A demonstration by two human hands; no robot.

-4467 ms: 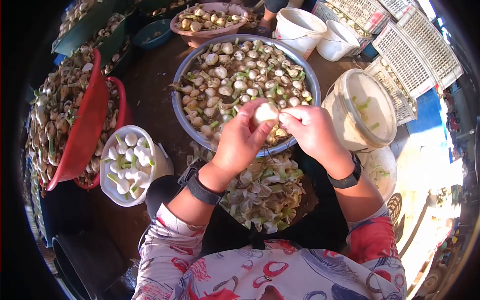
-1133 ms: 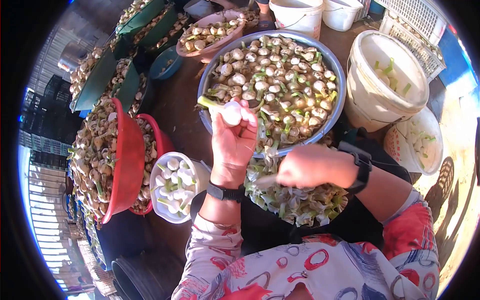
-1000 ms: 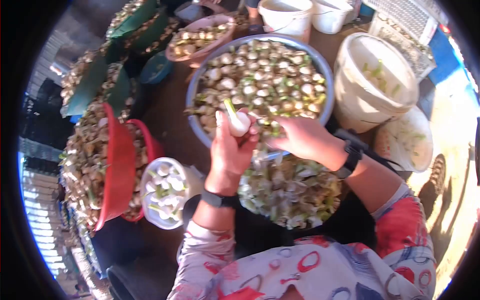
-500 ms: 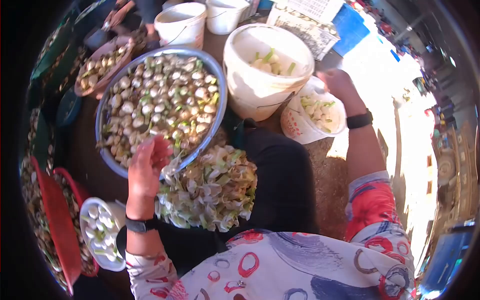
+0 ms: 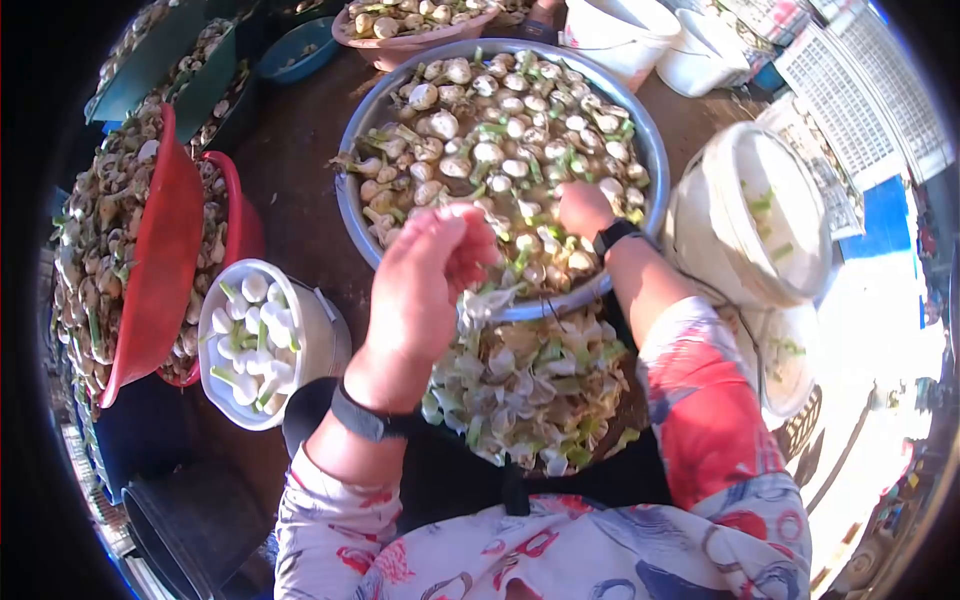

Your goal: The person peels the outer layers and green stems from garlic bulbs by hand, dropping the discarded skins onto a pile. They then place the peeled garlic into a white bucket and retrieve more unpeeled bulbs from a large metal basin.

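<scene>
A wide blue-rimmed basin (image 5: 352,205) holds many garlic bulbs (image 5: 487,152) in murky water, some with green stem stubs. My right hand (image 5: 585,210) reaches in over its near right part, fingers curled down among the bulbs; whatever they grip is hidden. Above the basin's near left edge, my left hand (image 5: 425,270) is raised with loosely bent fingers apart and no item visible in it. Below the hands lies a heap of peeled garlic skins (image 5: 535,385), pale with green bits, against the basin's near side.
At left stands a white bucket (image 5: 335,335) of clean white garlic, beside a tilted red basin (image 5: 160,270) and unpeeled garlic. White buckets (image 5: 700,215) stand at right. A pink basin (image 5: 385,50) of bulbs is at the back, a black tub (image 5: 190,530) at lower left.
My right hand has moved left from the small white bucket into the blue-rimmed basin. My view has turned left. My left hand stays raised near the basin's near edge.
</scene>
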